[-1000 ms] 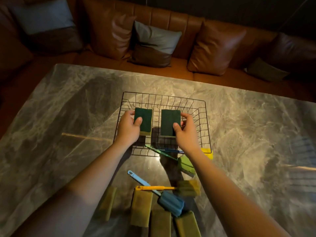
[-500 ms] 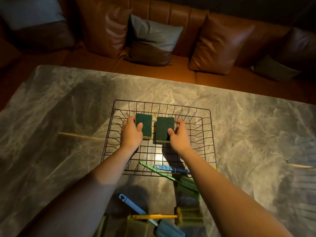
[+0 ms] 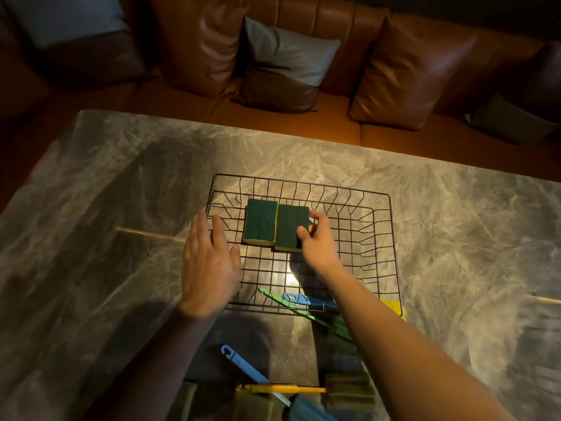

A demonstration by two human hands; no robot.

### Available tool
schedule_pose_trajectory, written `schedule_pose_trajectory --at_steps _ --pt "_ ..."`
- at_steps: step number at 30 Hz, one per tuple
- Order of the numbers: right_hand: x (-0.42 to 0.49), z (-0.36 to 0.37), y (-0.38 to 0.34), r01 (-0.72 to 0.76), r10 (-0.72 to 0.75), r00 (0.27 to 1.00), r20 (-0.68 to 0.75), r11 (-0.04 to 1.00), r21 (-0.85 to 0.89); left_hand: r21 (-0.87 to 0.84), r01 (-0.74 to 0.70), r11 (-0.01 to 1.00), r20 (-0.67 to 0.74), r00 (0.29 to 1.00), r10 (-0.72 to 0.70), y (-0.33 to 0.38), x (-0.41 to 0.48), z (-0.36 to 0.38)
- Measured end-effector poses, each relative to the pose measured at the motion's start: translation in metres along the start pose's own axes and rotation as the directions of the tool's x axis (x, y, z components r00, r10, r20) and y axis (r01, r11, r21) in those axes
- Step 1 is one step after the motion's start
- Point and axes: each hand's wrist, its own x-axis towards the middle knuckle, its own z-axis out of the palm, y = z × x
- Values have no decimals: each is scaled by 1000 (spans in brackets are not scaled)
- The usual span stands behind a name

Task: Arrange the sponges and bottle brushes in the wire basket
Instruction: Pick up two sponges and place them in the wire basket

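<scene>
Green-topped yellow sponges (image 3: 261,221) lie side by side in the black wire basket (image 3: 379,238); right hand (image 3: 318,241) grips the right one (image 3: 291,227), left hand (image 3: 209,262) spread flat, empty.

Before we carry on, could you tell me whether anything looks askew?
Nothing is damaged. The two green-topped sponges lie side by side in the black wire basket, the right one slightly nearer.
</scene>
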Motion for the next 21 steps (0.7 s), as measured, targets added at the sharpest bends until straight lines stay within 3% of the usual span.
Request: schedule_pose_trajectory --at_steps 8,21 --pt "3 28 -4 18 -18 998 65 1000 -9 -25 29 999 43 999 -28 0 -1 1" --pt "9 28 -8 26 -24 999 27 995 -96 -33 36 999 37 999 -35 -2 -1 6"
